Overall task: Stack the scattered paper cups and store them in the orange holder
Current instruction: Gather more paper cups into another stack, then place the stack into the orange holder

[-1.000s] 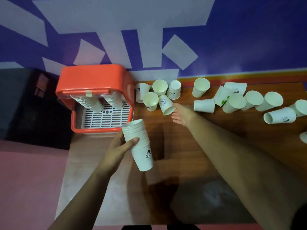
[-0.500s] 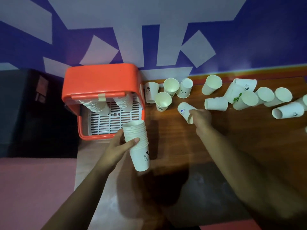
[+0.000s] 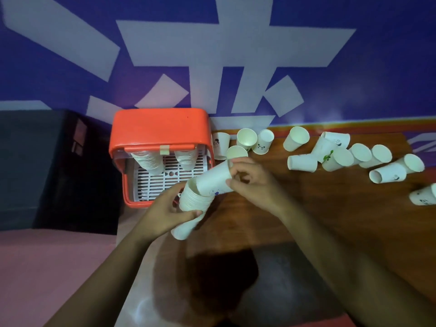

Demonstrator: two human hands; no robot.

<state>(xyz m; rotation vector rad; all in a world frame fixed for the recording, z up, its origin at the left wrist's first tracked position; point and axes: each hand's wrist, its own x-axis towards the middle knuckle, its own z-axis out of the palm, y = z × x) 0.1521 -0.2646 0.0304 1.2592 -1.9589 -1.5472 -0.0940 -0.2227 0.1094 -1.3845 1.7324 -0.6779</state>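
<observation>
Stacks of nested cups [image 3: 149, 161] sit inside the orange holder [image 3: 160, 128] at the left end of the wooden table [image 3: 330, 220], over its white slotted tray [image 3: 165, 180]. Just in front of it my left hand [image 3: 162, 211] grips my own stack of paper cups [image 3: 192, 205], which is tilted. A single cup [image 3: 214, 178] lies slanted with its lower end at the stack's mouth; how far it is in, I cannot tell. My right hand [image 3: 252, 182] holds that cup's upper end, fingers curled round it. Beyond my right hand a few loose cups [image 3: 246, 138] stand beside the holder, and more scattered cups [image 3: 302, 162] lie tipped over farther right.
</observation>
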